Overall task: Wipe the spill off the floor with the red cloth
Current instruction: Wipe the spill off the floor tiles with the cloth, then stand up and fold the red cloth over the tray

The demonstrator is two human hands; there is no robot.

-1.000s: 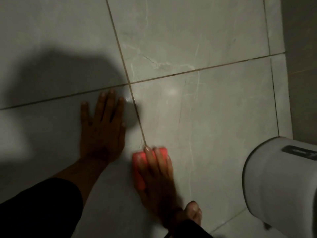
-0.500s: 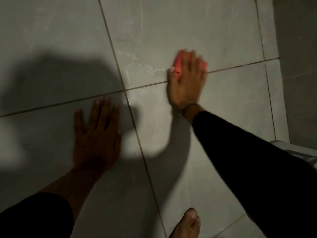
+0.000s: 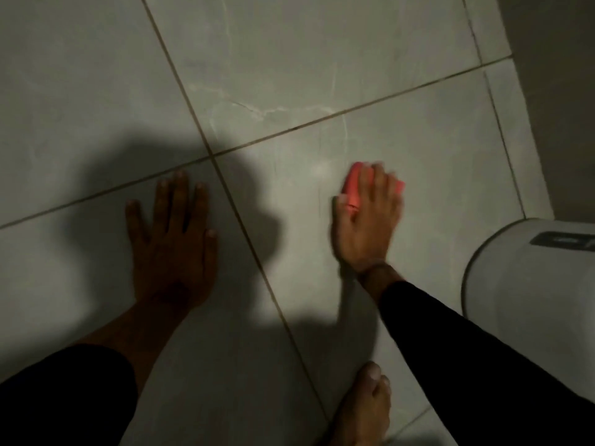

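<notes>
My right hand [image 3: 367, 223] presses the folded red cloth [image 3: 354, 188] flat against the grey floor tile [image 3: 434, 162], right of centre. Most of the cloth is hidden under the fingers; only its left part and a right corner show. The hand is blurred from motion. My left hand [image 3: 174, 243] lies flat on the floor in shadow at the left, fingers spread, holding nothing. A faint shiny patch [image 3: 320, 170] sits on the tile just left of the cloth; no clear spill outline can be made out.
A white rounded bin [image 3: 528, 284] stands at the right edge, close to my right arm. A bare foot [image 3: 363, 410] rests on the floor at the bottom. A dark wall [image 3: 560, 91] runs along the far right. Brown grout lines cross the tiles.
My right hand has pulled the red cloth back toward me from the far grout line, after pushing it away from near my foot. My left hand has stayed planted.
</notes>
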